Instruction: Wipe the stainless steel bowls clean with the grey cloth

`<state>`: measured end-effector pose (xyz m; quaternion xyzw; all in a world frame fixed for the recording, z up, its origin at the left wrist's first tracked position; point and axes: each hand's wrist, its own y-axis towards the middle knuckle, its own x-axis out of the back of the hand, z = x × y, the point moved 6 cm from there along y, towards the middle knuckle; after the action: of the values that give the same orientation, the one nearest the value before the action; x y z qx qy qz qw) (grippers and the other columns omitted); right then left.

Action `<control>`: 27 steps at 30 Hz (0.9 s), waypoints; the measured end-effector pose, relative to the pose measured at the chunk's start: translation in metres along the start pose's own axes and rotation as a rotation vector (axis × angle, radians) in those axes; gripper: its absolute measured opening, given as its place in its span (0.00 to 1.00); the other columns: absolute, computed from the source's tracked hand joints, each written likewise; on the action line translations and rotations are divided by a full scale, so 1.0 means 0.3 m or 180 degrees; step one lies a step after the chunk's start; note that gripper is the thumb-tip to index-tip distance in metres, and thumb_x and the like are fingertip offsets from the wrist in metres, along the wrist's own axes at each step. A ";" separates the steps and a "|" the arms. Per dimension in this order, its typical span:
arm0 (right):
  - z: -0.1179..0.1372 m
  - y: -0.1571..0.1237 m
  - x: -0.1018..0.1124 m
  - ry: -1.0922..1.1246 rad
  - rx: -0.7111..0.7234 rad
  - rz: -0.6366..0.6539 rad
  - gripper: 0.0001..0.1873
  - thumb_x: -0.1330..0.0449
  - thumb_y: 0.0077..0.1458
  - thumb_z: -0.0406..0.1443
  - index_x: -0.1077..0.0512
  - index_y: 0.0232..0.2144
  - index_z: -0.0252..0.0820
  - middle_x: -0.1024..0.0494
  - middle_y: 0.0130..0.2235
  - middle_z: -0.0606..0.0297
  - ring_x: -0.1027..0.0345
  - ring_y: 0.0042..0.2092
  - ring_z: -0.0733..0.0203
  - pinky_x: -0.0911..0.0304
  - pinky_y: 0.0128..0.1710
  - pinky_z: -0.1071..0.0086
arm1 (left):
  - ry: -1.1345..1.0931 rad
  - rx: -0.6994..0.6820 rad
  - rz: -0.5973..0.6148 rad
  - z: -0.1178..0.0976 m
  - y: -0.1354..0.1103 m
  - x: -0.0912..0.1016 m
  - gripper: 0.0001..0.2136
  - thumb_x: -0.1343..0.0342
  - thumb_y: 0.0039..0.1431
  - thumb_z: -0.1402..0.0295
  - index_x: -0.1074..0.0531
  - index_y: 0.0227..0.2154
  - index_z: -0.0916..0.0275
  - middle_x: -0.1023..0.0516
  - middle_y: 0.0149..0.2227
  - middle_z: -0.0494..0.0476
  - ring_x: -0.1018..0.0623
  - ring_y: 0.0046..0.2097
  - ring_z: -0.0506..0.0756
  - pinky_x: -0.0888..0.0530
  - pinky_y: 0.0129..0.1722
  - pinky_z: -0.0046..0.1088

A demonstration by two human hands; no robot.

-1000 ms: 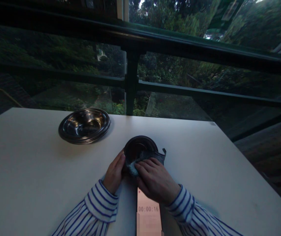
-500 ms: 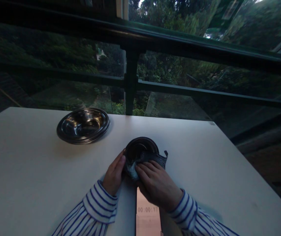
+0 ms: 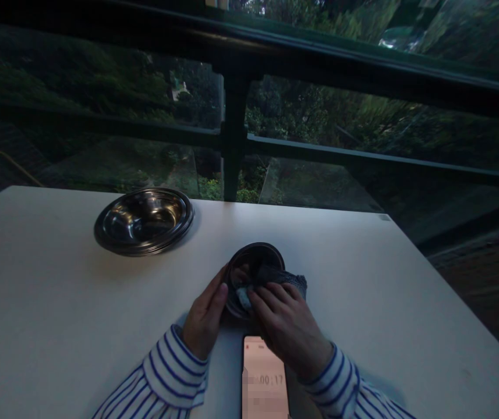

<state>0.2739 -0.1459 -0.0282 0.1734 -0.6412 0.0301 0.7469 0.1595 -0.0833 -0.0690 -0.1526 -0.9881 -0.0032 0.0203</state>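
While my left hand (image 3: 205, 320) steadies the small dark bowl (image 3: 255, 259) at the desk's (image 3: 57, 302) middle, its fingers (image 3: 219, 291) pressed together against the side, my right hand (image 3: 290, 331) has its fingers (image 3: 266, 299) pinching a grey cloth (image 3: 284, 278) down into the hollow. I judge the wiping midway: the cloth is inside, but I cannot tell how clean the bowl is. Stacked steel dishes (image 3: 144, 221) sit apart at 10 o'clock, and a phone (image 3: 264, 378) lies at 6 o'clock.

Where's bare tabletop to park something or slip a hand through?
Free: the wide right side of the table, from the cloth to the right edge; the left front, between the stacked steel bowls and the left sleeve. Crowded: centre front, where the left hand, small bowl, right hand and phone bunch together.
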 end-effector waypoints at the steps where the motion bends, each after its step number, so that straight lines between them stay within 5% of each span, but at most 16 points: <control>1: 0.010 0.008 -0.006 0.0058 -0.0023 0.0047 0.14 0.52 0.56 0.34 0.36 0.45 0.39 0.28 0.40 0.56 0.40 0.43 0.55 0.48 0.41 0.61 | -0.0012 -0.0056 0.0033 -0.004 -0.002 -0.003 0.22 0.55 0.55 0.59 0.37 0.51 0.61 0.33 0.53 0.53 0.38 0.56 0.55 0.44 0.57 0.32; 13: 0.004 0.022 0.008 0.0309 0.0070 0.0520 0.16 0.52 0.54 0.36 0.36 0.44 0.39 0.29 0.41 0.57 0.41 0.42 0.55 0.48 0.40 0.61 | 0.0073 0.0095 -0.0197 -0.001 0.010 0.019 0.25 0.53 0.52 0.55 0.35 0.49 0.65 0.32 0.52 0.58 0.38 0.56 0.56 0.45 0.57 0.33; 19: 0.032 0.028 0.005 0.0872 0.0292 0.0510 0.23 0.53 0.54 0.34 0.46 0.53 0.35 0.32 0.49 0.57 0.42 0.45 0.57 0.46 0.42 0.64 | 0.0121 0.0169 -0.0292 0.009 0.009 0.030 0.27 0.53 0.50 0.52 0.35 0.49 0.66 0.32 0.52 0.59 0.37 0.56 0.58 0.44 0.57 0.35; 27: 0.010 0.021 0.022 0.0423 0.0552 0.0891 0.26 0.50 0.53 0.37 0.47 0.54 0.39 0.34 0.51 0.57 0.42 0.47 0.53 0.46 0.43 0.59 | 0.0103 0.0166 -0.0280 0.008 0.015 0.026 0.26 0.53 0.51 0.54 0.34 0.48 0.67 0.31 0.51 0.58 0.36 0.55 0.57 0.44 0.57 0.35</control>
<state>0.2707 -0.1419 -0.0200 0.1438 -0.6033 0.2003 0.7585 0.1533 -0.0765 -0.0711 -0.1085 -0.9931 0.0191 0.0401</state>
